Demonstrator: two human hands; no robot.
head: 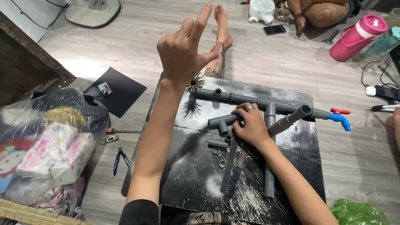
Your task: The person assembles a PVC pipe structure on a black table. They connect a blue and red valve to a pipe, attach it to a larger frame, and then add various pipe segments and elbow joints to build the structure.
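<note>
The grey tee fitting (221, 121) sits mid-board on the black bench (196, 183), right hand (250, 125) closed around its end. Left hand (185, 48) is up in the air, fingers spread, holding nothing. One-handed, that tee could twist and knock the loose rings (219, 151) away.

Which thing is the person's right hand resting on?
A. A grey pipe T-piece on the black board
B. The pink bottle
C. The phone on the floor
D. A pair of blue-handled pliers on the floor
A: the right hand lies on the grey pipe T-piece on the black board, while the left hand is raised in the air, empty.
</note>
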